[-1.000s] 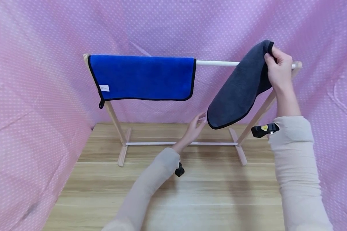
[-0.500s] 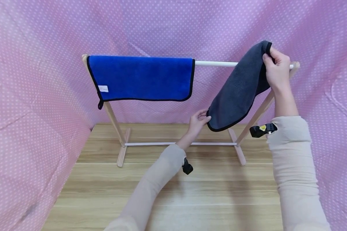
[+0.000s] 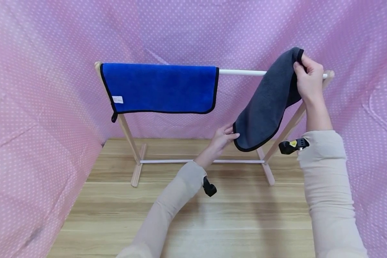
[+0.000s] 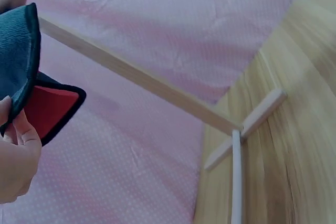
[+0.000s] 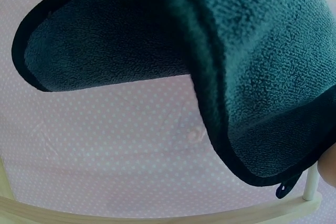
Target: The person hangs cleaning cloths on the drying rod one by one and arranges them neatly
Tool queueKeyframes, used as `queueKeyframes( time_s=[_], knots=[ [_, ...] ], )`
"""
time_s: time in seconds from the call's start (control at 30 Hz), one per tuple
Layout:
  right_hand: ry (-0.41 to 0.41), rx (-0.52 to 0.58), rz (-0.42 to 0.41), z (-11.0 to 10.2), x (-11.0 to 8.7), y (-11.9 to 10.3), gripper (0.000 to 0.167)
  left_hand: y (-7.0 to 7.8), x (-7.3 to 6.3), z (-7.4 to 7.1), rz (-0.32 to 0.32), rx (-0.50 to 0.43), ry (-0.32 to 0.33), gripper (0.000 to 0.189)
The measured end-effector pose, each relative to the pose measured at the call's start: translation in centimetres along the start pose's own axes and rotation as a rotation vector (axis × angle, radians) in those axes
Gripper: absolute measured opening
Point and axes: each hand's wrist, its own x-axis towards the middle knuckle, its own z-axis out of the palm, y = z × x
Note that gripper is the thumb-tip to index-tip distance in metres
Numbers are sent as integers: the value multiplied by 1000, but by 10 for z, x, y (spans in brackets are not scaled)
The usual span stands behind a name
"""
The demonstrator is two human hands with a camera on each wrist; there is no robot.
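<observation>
A grey towel (image 3: 264, 104) with black edging hangs slantwise across the right part of the rack's white top rod (image 3: 242, 72). My right hand (image 3: 310, 77) pinches its upper right edge near the rod's end. My left hand (image 3: 221, 139) pinches the lower left edge, thumb on the front face and fingers behind. In the left wrist view my left hand (image 4: 18, 163) holds the towel's edge (image 4: 32, 51), and a red face (image 4: 50, 108) shows beside it. The right wrist view shows the towel (image 5: 268, 66) close up, with a small hanging loop (image 5: 286, 187).
A blue towel (image 3: 161, 87) with a white label hangs over the rod's left part. The wooden rack's legs (image 3: 127, 136) stand on a wood-grain table (image 3: 238, 222), joined by a low white rod (image 3: 167, 161). A pink dotted cloth (image 3: 180, 28) surrounds the table.
My left hand has moved from just beside the grey towel to a pinch on its lower left edge, and that edge has shifted slightly down. My right hand keeps its hold, nearly still.
</observation>
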Motion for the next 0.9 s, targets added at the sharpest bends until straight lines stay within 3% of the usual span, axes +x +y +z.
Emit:
queueKeyframes(
  time_s=[0.23, 0.43, 0.6, 0.77, 0.9],
  knots=[
    [-1, -14, -3, -1, 1, 1, 32, 8, -2, 6, -42, -77, -74, 55],
    [-3, -2, 0, -3, 2, 2, 32, 17, -5, 10, -61, -54, -100, 53],
    [-19, -46, 1, -5, 2, 0, 32, 29, -7, 13, -42, -8, -111, 59],
    [-57, -3, -4, -5, 6, 0, 32, 45, -3, 19, -30, 51, 11, 35],
    [-79, 106, 40, -11, 10, 3, 32, 54, 2, 23, 14, 148, 136, 36]
  ],
)
